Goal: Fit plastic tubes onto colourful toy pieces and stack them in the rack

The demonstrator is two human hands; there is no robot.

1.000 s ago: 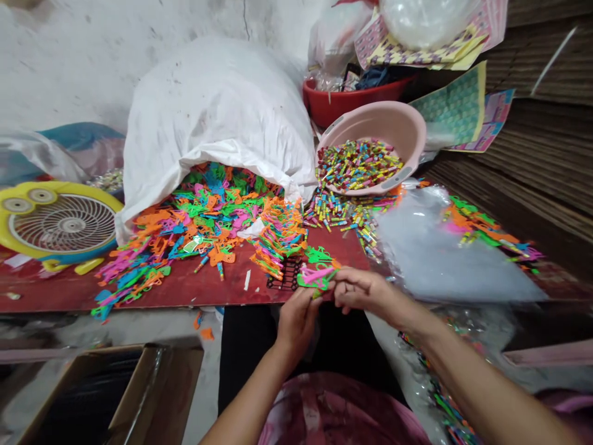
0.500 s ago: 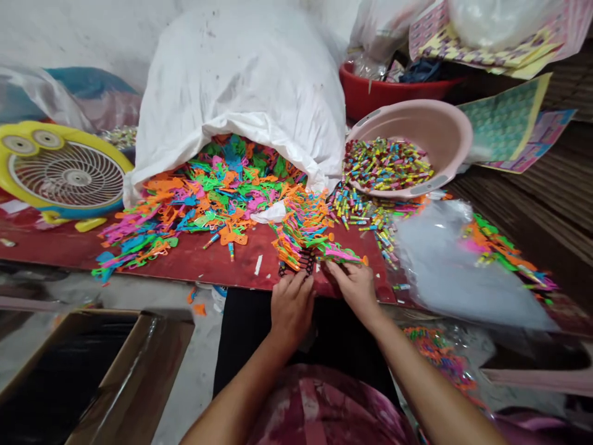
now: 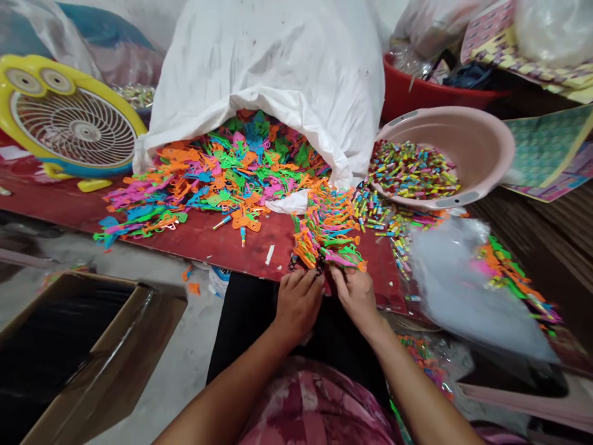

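Note:
My left hand [image 3: 300, 303] is closed over the near end of a black rack [image 3: 319, 264] at the red table's front edge. Only small black parts of it show past my fingertips. On and above the rack lies a stacked row of flat plastic toy pieces [image 3: 331, 216] in orange, green and pink. Just right of it, my right hand [image 3: 356, 300] pinches the nearest piece, a pink and green one with an orange end [image 3: 345, 258]. Its thumb and finger tips are partly hidden. A white scrap [image 3: 290, 203] lies left of the row.
A big white sack [image 3: 273, 55] spills bright plastic pieces [image 3: 231, 167]. Right of it, a pink basin [image 3: 486, 145] holds small wrapped sticks, some spilled on the table [image 3: 231, 252]. A yellow fan [image 3: 76, 123] stands left; a clear plastic bag [image 3: 463, 284] lies right. An open carton [image 3: 139, 334] is below left.
The camera view has shifted, so the table's things sit differently in the picture. My left hand covers more of the black rack. My right hand stays at the near end of the row.

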